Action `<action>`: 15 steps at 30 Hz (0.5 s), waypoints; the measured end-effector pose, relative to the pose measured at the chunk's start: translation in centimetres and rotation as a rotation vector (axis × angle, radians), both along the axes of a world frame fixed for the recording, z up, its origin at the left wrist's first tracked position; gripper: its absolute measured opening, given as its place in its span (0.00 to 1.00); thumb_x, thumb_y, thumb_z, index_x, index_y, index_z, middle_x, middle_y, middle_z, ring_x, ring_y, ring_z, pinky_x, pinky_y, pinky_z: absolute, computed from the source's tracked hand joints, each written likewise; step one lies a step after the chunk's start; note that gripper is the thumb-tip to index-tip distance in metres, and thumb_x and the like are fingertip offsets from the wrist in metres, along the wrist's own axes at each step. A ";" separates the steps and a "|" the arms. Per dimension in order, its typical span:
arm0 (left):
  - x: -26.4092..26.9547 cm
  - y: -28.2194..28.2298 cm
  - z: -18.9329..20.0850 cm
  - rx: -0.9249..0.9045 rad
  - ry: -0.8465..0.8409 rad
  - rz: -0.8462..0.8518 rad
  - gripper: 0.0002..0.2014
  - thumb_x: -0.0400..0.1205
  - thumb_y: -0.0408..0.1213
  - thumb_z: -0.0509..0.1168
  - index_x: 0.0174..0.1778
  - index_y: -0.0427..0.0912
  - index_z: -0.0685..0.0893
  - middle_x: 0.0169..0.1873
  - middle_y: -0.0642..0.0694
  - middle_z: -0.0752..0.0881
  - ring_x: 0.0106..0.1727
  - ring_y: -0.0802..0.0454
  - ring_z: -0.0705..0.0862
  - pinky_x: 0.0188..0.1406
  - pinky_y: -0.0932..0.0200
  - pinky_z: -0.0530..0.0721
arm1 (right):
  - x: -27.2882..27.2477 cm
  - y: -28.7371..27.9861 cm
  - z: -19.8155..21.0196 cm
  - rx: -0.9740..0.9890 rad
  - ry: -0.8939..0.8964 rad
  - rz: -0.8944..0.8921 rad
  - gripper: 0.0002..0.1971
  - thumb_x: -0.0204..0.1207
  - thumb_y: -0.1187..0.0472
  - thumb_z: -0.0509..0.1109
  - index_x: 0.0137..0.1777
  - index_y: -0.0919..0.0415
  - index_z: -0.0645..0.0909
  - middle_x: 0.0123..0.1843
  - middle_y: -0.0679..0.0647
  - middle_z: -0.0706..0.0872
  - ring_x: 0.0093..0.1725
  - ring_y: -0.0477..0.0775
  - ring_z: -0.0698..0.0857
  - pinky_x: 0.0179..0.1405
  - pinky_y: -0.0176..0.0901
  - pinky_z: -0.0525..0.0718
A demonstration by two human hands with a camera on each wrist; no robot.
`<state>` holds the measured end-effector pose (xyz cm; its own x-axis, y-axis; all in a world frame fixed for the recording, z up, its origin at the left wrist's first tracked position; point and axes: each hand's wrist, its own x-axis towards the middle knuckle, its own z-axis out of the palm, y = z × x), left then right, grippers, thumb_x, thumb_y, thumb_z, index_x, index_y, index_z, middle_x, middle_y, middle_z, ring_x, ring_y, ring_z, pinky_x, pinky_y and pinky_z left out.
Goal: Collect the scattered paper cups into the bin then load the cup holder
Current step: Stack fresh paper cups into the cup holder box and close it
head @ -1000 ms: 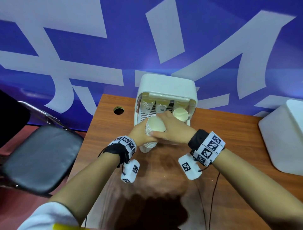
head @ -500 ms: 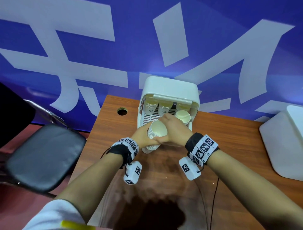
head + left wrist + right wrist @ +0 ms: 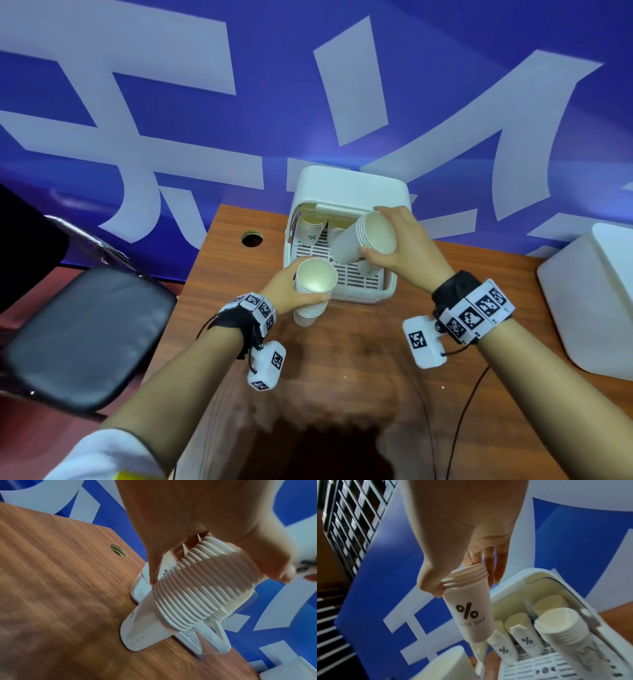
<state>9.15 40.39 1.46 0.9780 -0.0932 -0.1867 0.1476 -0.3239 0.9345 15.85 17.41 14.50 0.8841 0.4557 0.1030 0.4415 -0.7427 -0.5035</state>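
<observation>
A white cup holder (image 3: 352, 186) with slots stands at the table's far edge, cup stacks (image 3: 311, 229) in it. My left hand (image 3: 284, 291) grips a tall stack of nested white paper cups (image 3: 313, 287) just in front of the holder; the left wrist view shows the stack's ribbed rims (image 3: 197, 588). My right hand (image 3: 400, 240) holds a shorter stack of cups (image 3: 363, 240) tilted over the holder's right side, base pointing down-left. In the right wrist view this short stack (image 3: 469, 608) carries a "%" mark and hangs above the holder (image 3: 508, 586) and its stacks (image 3: 527, 638).
The wooden table (image 3: 342, 359) has a cable hole (image 3: 251, 238) at its back left. A white bin (image 3: 596, 301) sits at the right edge. A black chair (image 3: 82, 335) stands left of the table. Cables (image 3: 459, 428) run over the near right tabletop.
My right hand has pulled a few cups off the top of the stack and lifted them up and right over the holder. The left hand keeps the remaining stack.
</observation>
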 end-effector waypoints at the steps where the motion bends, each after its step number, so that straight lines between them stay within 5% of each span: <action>1: 0.0 0.1 -0.1 -0.002 -0.001 0.000 0.39 0.65 0.49 0.82 0.71 0.54 0.72 0.63 0.57 0.81 0.65 0.56 0.80 0.63 0.60 0.77 | 0.0 -0.2 -0.7 -0.017 0.007 -0.015 0.37 0.68 0.44 0.77 0.75 0.52 0.68 0.68 0.51 0.74 0.64 0.51 0.77 0.60 0.50 0.80; 8: 0.1 0.4 -0.2 0.015 -0.003 -0.035 0.36 0.67 0.45 0.81 0.67 0.60 0.70 0.60 0.60 0.80 0.63 0.59 0.78 0.57 0.73 0.74 | 2.5 1.6 -8.0 -0.178 0.048 -0.009 0.41 0.64 0.40 0.79 0.76 0.52 0.69 0.69 0.53 0.78 0.69 0.56 0.77 0.66 0.52 0.76; 15: 0.0 0.6 -0.7 -0.009 0.013 -0.031 0.38 0.60 0.57 0.79 0.66 0.65 0.72 0.62 0.58 0.82 0.65 0.58 0.80 0.64 0.60 0.79 | 6.5 5.8 -12.3 -0.443 0.019 -0.102 0.35 0.67 0.38 0.73 0.68 0.58 0.74 0.63 0.56 0.84 0.64 0.61 0.80 0.63 0.56 0.72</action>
<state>9.11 40.99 0.72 0.9721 -0.1252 -0.1981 0.1494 -0.3201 0.9355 22.34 23.21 2.17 0.9265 0.3631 -0.0990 0.3491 -0.9274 -0.1346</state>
